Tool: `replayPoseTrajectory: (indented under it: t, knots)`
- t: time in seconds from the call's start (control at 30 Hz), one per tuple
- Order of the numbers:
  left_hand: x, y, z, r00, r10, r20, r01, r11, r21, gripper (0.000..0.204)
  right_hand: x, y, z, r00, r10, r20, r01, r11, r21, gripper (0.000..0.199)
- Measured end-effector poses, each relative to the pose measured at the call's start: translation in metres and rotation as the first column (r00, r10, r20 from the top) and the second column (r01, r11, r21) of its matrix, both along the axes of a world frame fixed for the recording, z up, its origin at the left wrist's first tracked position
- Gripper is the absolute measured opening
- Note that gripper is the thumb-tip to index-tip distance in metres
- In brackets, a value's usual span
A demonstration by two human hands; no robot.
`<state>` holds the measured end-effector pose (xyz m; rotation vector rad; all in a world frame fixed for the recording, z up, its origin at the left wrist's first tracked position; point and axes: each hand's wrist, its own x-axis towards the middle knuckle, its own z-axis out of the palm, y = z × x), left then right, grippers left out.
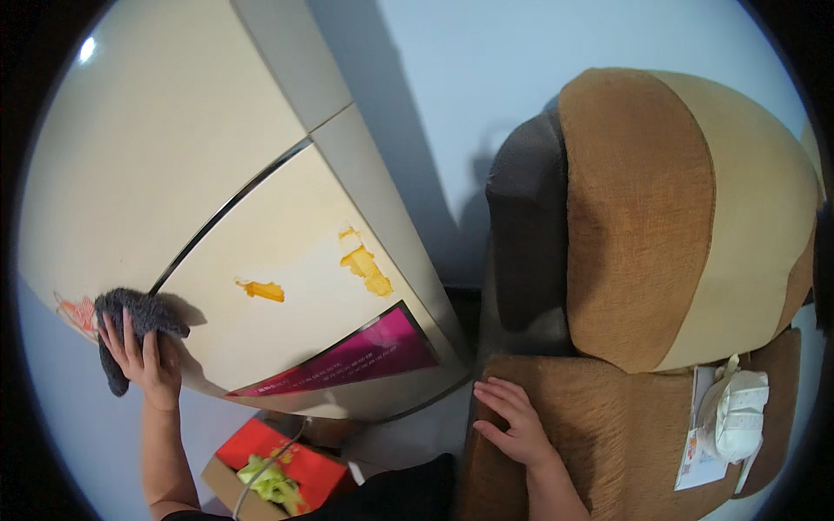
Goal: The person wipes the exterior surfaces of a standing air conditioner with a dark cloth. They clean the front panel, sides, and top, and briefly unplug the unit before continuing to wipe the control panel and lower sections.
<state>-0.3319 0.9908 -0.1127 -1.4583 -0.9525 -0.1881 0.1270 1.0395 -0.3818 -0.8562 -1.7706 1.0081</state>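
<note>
My left hand (pixel 148 365) presses a dark grey fluffy cloth (pixel 126 304) against the cream refrigerator (pixel 217 113), at the left end of the dark seam between its two doors. The fingers spread over the cloth, and one end of it hangs down beside the hand. A faded red sticker (pixel 76 313) shows just left of the cloth. Farther right on the lower door are two torn yellow-orange residue patches (pixel 369 265) and a magenta label strip (pixel 373 352). On the front left corner of the brown sofa seat (pixel 599 417) rests my right hand (pixel 517 421), empty, with its fingers extended.
Below the refrigerator stands an open red cardboard box (pixel 321 478) with a yellow-green bag (pixel 271 482) in it; a pale cable (pixel 269 460) crosses over. The striped sofa backrest (pixel 638 217) rises at right. A white package (pixel 737 412) lies on printed paper (pixel 695 469) on the seat.
</note>
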Motion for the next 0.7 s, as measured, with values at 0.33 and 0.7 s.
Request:
replayPoseTrajectory:
  t: [0.33,0.7]
  knots:
    - [0.0,0.003,-0.003,0.999,-0.039,0.01,0.04,0.999,-0.018,0.016,-0.014,0.005,-0.007,0.964,-0.266,0.018,0.264,0.961,0.087,0.032]
    - [0.009,-0.004,0.0,0.991,-0.01,0.137,0.03,0.989,-0.143,0.009,-0.032,0.009,-0.024,0.854,-0.425,0.3,0.333,0.89,0.313,0.034]
